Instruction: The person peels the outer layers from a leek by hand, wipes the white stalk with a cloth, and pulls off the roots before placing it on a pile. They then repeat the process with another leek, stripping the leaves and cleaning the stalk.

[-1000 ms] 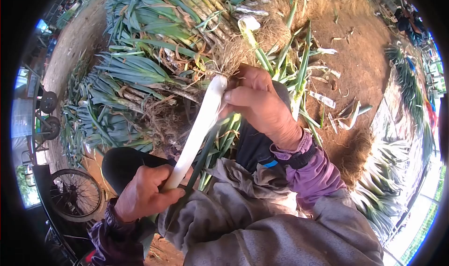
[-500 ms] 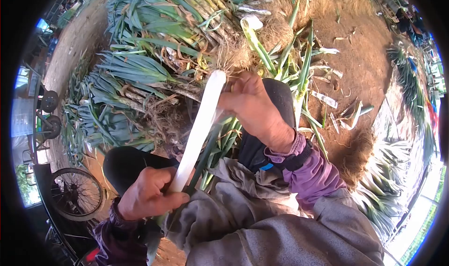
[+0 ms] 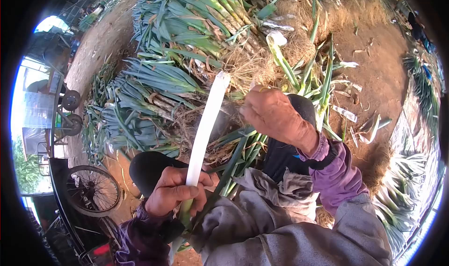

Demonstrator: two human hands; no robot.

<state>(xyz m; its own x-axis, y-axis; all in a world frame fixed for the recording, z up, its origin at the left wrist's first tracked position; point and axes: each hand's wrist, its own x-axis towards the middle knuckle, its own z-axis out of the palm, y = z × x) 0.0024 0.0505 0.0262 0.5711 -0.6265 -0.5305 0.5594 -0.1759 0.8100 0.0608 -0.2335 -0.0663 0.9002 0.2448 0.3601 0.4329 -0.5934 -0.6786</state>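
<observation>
A white leek stalk point(image 3: 206, 125) stands tilted in front of me, its root end up and its green part down. My left hand point(image 3: 180, 191) is wrapped round its lower part, where white turns to green. My right hand point(image 3: 276, 114) is to the right of the stalk's upper end, apart from it, with fingers curled together; a small pale bit shows at the fingertips, too small to name. Beyond the hands lie leeks with bushy brown roots point(image 3: 245, 69).
Leek bundles point(image 3: 163, 76) are heaped at the left and top. Leaf scraps point(image 3: 346, 114) litter the brown ground point(image 3: 379, 74) at the right. More leeks point(image 3: 402, 186) lie at the lower right. A spoked wheel point(image 3: 93, 191) is at the lower left.
My right hand has moved away from the stalk to the right, and its fingers have curled. My left hand still holds the stalk. The whole view has shifted.
</observation>
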